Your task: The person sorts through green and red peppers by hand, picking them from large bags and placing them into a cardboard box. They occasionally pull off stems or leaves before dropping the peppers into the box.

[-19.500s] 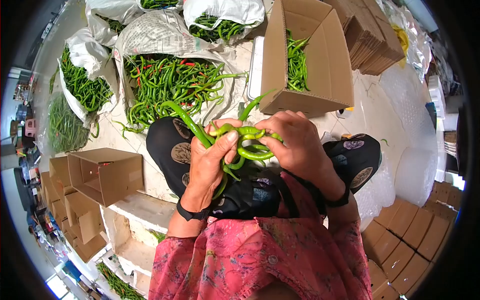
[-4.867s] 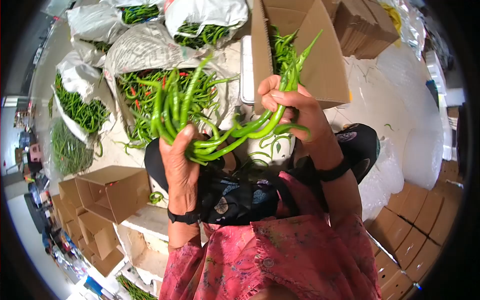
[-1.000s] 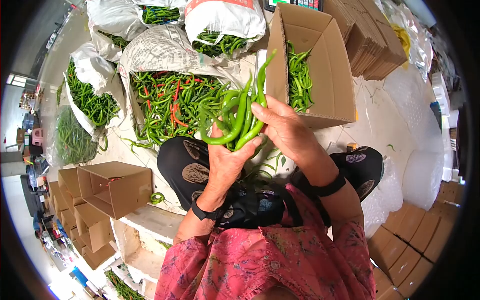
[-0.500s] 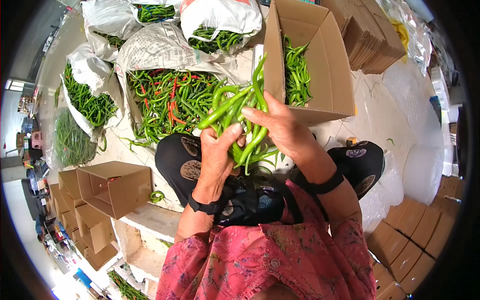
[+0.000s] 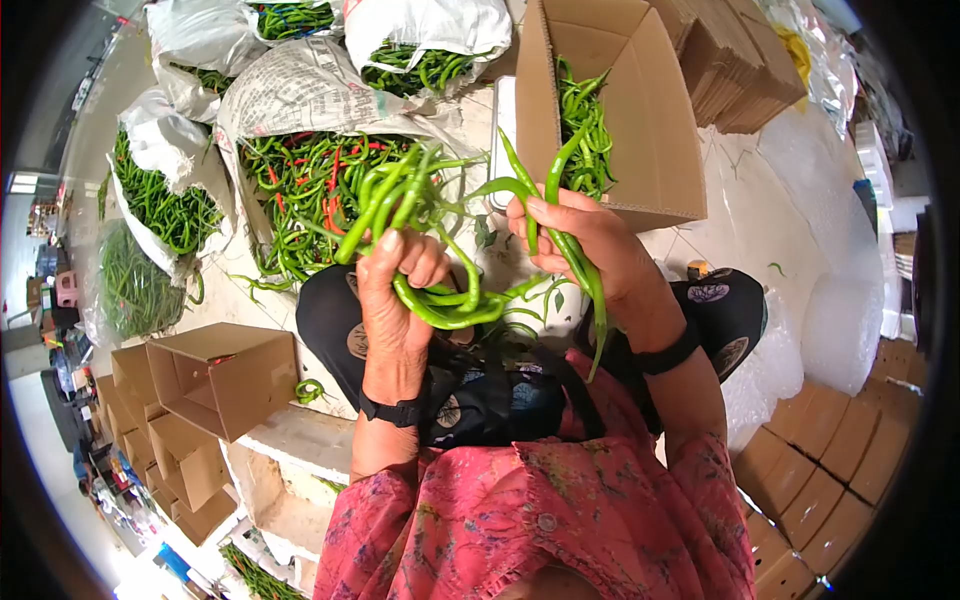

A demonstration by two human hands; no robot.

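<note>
My left hand (image 5: 395,290) is closed round a bunch of long green chili peppers (image 5: 440,312), which stick out above and below the fist. To its right, my right hand (image 5: 580,245) grips a few green chilies (image 5: 563,175) of its own, pointing up and down past the fingers. An open sack (image 5: 290,100) holding a heap of green chilies with some red ones (image 5: 332,195) lies beyond my left hand. Just past my right hand stands an open cardboard box (image 5: 650,110) with green chilies (image 5: 590,130) along its left side.
More white sacks (image 5: 425,30) of chilies stand at the back left, beside a clear bag (image 5: 140,280) of them. Empty cartons (image 5: 225,380) and a foam box (image 5: 290,490) are at my left. Flattened cardboard (image 5: 730,65), bubble wrap (image 5: 845,330) and stacked cartons (image 5: 820,470) lie at right.
My hands were together on one bunch and are now apart. The left has moved left with most of the chilies; the right has moved slightly right with a few.
</note>
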